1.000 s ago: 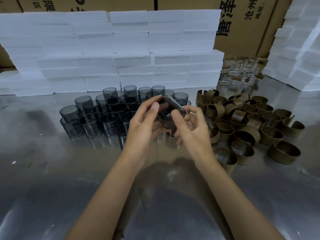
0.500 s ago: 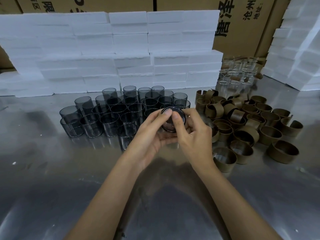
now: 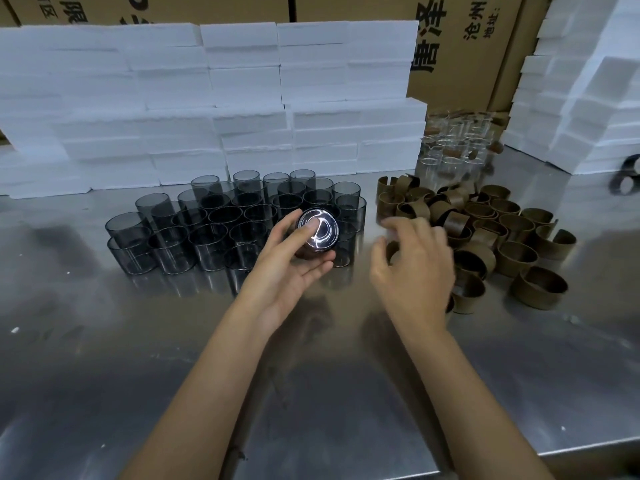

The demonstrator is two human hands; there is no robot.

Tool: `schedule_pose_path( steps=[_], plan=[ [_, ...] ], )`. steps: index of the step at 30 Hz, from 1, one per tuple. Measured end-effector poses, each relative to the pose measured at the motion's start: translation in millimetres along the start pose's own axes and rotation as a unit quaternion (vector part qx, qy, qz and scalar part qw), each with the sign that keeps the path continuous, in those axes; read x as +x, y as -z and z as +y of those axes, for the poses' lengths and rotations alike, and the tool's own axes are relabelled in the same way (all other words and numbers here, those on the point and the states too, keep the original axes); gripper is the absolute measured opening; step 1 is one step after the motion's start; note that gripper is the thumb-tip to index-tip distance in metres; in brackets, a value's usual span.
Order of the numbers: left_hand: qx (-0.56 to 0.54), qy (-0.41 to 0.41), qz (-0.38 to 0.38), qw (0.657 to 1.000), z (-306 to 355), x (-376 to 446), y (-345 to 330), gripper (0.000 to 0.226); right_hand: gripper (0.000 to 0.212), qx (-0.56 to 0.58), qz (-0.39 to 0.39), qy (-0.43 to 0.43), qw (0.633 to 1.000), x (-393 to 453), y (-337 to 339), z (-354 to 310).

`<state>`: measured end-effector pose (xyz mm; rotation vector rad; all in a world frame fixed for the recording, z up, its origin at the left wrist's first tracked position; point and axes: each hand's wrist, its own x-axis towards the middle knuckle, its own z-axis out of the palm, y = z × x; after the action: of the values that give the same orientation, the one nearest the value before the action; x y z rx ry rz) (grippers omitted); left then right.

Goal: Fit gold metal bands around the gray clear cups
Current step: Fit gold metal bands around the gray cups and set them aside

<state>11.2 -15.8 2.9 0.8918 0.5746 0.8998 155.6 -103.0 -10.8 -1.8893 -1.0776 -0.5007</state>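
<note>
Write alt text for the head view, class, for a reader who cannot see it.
The left hand holds a gray cup above a metal table, while the blurred right hand reaches toward a pile of gold bands. More gray cups stand behind, before stacked white foam blocks.

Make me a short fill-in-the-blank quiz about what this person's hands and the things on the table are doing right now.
1. The left hand holds one gray cup, while the right hand holds ____.
2. The right hand reaches toward the pile of gold ____.
3. The loose gray cups stand in front of a stack of ____ foam blocks.
4. Everything rests on a shiny ____ table.

Missing words: nothing; bands; white; metal
</note>
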Motion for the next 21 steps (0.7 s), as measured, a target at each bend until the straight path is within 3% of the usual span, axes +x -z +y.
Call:
schedule_pose_path(
  steps=[3, 5, 7, 9, 11, 13, 15, 18, 21],
  plan=[
    [-0.010, 0.006, 0.004, 1.000, 1, 1, 2, 0.070, 0.025, -0.175, -0.097, -0.028, 0.979, 2, 13, 16],
    [-0.020, 0.018, 0.005, 1.000, 2, 0, 3, 0.065, 0.023, -0.220, -0.163, -0.026, 0.962, 2, 15, 17],
    [-0.030, 0.035, 0.007, 0.999, 2, -1, 4, 0.060, 0.021, -0.227, -0.180, -0.019, 0.957, 1, 16, 17],
    [-0.033, 0.045, 0.012, 0.998, 2, -1, 6, 0.058, 0.020, -0.178, -0.152, -0.014, 0.972, 2, 15, 18],
    [-0.026, 0.046, 0.007, 0.999, 3, 0, 8, 0.056, 0.015, -0.036, -0.083, 0.010, 0.996, 5, 14, 20],
    [-0.012, 0.045, 0.004, 0.999, 3, 1, 9, 0.058, 0.012, 0.135, -0.032, 0.066, 0.988, 6, 12, 16],
    [0.004, 0.046, 0.004, 0.999, 3, 1, 9, 0.060, 0.013, 0.226, -0.024, 0.125, 0.966, 3, 9, 6],
    [0.048, 0.042, -0.020, 0.998, 3, 0, 8, 0.062, 0.016, 0.259, -0.059, 0.184, 0.946, -6, 3, -9],
    [0.070, 0.040, -0.048, 0.996, 2, 0, 7, 0.085, 0.020, 0.251, -0.072, 0.189, 0.947, -9, 1, -17]
  ],
)
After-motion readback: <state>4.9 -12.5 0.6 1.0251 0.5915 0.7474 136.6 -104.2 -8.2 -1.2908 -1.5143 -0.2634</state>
